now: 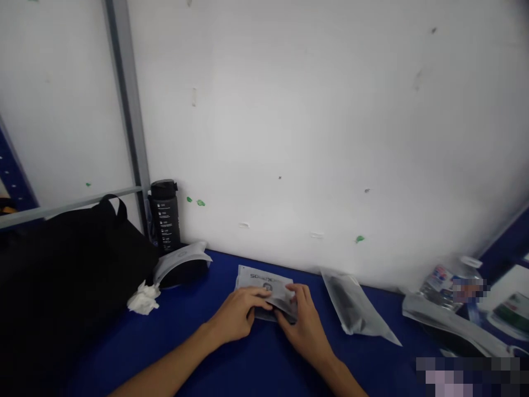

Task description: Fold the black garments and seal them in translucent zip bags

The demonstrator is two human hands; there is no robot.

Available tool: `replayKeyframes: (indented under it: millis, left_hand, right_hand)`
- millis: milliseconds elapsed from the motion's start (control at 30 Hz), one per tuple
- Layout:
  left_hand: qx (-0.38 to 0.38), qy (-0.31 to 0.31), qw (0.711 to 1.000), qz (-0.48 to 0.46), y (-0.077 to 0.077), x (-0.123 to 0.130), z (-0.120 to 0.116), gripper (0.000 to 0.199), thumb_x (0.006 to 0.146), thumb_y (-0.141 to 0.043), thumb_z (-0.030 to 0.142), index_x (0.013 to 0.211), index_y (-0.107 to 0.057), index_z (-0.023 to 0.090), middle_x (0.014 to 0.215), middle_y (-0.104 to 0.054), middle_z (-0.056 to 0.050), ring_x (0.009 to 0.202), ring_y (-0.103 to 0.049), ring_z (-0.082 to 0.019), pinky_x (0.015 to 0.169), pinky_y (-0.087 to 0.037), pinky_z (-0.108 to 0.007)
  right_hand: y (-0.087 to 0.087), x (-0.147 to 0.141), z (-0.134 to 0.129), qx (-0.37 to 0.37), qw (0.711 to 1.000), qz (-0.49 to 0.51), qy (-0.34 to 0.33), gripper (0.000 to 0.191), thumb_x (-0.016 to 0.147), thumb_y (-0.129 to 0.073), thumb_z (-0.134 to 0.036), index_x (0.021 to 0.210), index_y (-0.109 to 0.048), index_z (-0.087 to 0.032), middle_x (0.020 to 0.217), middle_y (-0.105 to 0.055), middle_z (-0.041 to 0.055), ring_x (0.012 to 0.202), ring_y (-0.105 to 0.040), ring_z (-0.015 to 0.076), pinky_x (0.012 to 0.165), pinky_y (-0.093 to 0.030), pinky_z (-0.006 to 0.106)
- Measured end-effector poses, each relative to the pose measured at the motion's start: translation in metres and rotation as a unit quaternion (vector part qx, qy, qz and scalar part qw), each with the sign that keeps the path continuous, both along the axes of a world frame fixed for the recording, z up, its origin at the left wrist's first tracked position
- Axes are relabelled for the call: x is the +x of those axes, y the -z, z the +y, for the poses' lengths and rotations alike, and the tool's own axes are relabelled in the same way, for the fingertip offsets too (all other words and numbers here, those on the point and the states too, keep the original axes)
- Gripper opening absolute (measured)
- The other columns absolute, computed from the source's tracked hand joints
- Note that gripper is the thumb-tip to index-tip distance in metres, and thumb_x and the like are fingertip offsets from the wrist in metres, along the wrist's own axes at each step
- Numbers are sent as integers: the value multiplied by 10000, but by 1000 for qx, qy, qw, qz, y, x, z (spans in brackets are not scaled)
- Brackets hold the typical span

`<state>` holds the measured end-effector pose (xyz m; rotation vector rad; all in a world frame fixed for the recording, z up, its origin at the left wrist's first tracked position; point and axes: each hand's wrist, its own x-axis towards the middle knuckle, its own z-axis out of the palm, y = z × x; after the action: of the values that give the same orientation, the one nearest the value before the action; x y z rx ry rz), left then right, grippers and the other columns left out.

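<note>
My left hand [237, 314] and my right hand [303, 325] both grip the near edge of a grey plastic pouch [264, 285] with dark print on it. The pouch lies flat on the blue tabletop [124, 347], and my fingers hide its lower part. To the right of my right hand, a translucent pouch with a dark item inside [351, 303] lies apart from my fingers. A crumpled white tissue [143, 299] sits off to the left, beyond reach of my fingertips.
A black bag [70, 281] fills the left side, next to a black bottle [164, 216] and a dark item in a pale wrapper [182, 266]. More packets [448, 309] are heaped at the right. A white wall [289, 121] with a metal upright [128, 99] backs the table.
</note>
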<state>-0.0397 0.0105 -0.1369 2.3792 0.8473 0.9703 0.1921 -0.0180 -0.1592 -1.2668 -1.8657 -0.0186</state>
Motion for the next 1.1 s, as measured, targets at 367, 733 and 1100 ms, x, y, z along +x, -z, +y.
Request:
replayKeyframes:
  millis: [367, 733, 1100]
  left_hand:
    - [-9, -134, 991, -24, -3, -3, 6, 409, 695, -517, -86, 942, -628, 221, 1078, -693, -44, 1070, -648, -243, 966, -535, -380]
    - [-1, -287, 954, 80, 2, -21, 22, 500, 753, -493, -73, 1124, -614, 238, 1207, -655, -62, 1161, -592, -271, 1024, -453, -433]
    - [51, -74, 995, 29, -19, -4, -1, 399, 819, -681, 91, 1158, -737, 292, 1281, -712, -42, 1269, -590, -286, 1155, -374, -491]
  right_hand:
    - [3, 5, 11, -48, 993, 77, -79, 197, 883, -468, -111, 959, -605, -231, 782, -525, 7, 634, -551, 184, 574, -478, 288]
    - [-12, 0, 2, -8, 986, 76, -149, 289, 862, -547, -107, 1085, -672, -242, 1088, -686, 93, 1027, -691, 257, 890, -601, 386]
    - [1, -6, 7, 45, 980, 98, -165, 143, 1020, -612, -236, 1026, -752, -261, 1039, -784, 61, 954, -781, 215, 864, -648, 337]
